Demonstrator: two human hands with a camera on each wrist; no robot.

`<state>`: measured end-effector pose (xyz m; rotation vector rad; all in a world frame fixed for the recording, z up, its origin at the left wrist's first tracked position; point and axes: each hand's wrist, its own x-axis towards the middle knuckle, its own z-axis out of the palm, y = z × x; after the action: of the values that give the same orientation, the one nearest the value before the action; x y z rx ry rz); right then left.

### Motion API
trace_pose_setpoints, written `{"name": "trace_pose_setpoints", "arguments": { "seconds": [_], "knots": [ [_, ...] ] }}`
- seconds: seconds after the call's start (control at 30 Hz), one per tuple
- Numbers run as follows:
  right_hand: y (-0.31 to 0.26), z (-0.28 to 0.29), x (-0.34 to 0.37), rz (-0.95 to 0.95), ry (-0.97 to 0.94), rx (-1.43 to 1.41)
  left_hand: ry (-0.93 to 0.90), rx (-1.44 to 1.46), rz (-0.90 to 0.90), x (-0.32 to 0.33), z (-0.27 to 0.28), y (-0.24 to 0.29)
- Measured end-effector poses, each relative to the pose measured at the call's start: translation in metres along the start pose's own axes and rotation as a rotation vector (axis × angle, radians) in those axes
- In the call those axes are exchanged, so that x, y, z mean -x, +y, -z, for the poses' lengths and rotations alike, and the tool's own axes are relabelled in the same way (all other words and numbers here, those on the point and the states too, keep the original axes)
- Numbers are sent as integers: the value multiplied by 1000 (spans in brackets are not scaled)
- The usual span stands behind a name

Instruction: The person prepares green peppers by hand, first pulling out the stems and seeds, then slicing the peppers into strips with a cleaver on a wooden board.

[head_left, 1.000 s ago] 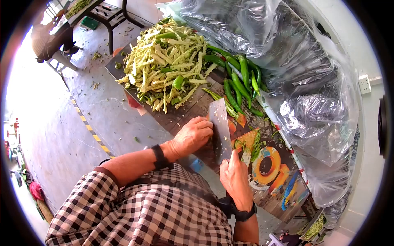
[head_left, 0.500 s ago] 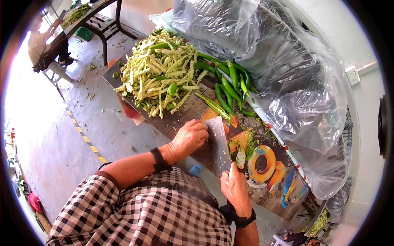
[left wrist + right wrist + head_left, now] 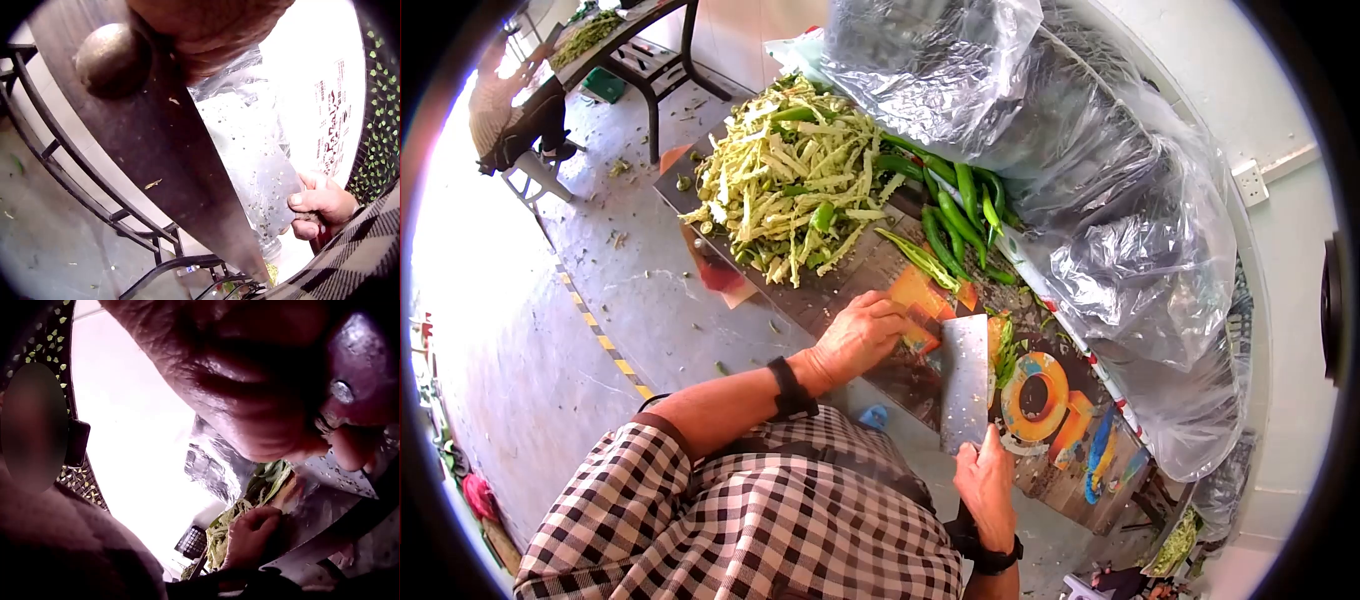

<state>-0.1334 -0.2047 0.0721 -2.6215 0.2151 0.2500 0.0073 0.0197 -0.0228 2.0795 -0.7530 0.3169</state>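
Note:
My right hand [image 3: 988,485] grips the handle of a broad cleaver [image 3: 965,385], its blade speckled with seeds and pointing away from me over the table. In the left wrist view, the thumb of the right hand [image 3: 322,203] lies against the base of the cleaver blade [image 3: 259,181]. My left hand [image 3: 858,338] is just left of the blade, fingers curled low at the tabletop; I cannot tell whether they hold anything. Beyond it lie a slit green chili pepper [image 3: 918,258] and several whole green peppers [image 3: 962,222]. Right of the blade are thin green shreds [image 3: 1005,355].
A heap of pale green cut strips [image 3: 790,185] covers the far left of the patterned table [image 3: 1080,495]. Clear plastic sheeting [image 3: 1100,230] runs along its right side. A person sits on a stool [image 3: 540,175] at another table [image 3: 625,35].
The cleaver has moved right and towards my body, away from the left hand, uncovering an orange patch of tabletop. The left hand stays almost in place. My view has shifted slightly.

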Motion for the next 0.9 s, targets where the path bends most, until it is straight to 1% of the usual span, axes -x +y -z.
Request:
{"name": "trace_pose_setpoints", "arguments": {
  "seconds": [0.03, 0.1, 0.2, 0.3, 0.4, 0.43, 0.53, 0.57, 0.63, 0.67, 0.77, 0.87, 0.9],
  "knots": [
    [4, -2, 1, -7, 22, -47, 17, 16, -9, 0, 0, 0],
    [10, -6, 1, -20, 64, -146, 49, 67, 28, 1, -1, 0],
    [4, -6, 1, -85, -11, -291, 94, 139, 74, 2, 1, 1],
    [-6, -5, -1, -65, -120, -271, 133, 179, 93, 0, 2, 2],
    [-12, -9, -8, 4, -130, -279, 184, 203, 110, 1, 1, 1],
    [-19, -8, -11, -26, -134, -345, 202, 211, 113, 2, 1, 1],
    [-15, -20, -18, 89, -140, -247, 268, 214, 141, 2, 4, 1],
    [-16, -20, -20, 100, -150, -199, 247, 236, 177, 2, 5, 0],
    [-14, -19, -22, 102, -106, -231, 199, 283, 245, -1, 9, -3],
    [-12, -18, -23, 105, -81, -248, 180, 235, 224, -4, 11, -5],
    [18, -18, -15, -50, -29, -301, 116, 112, 180, -20, 19, -11],
    [39, -10, -4, -130, 50, -281, 94, 0, 134, -43, 25, -12],
    [43, -10, -1, -133, 96, -362, 55, 4, 160, -50, 24, -15]
  ]
}}
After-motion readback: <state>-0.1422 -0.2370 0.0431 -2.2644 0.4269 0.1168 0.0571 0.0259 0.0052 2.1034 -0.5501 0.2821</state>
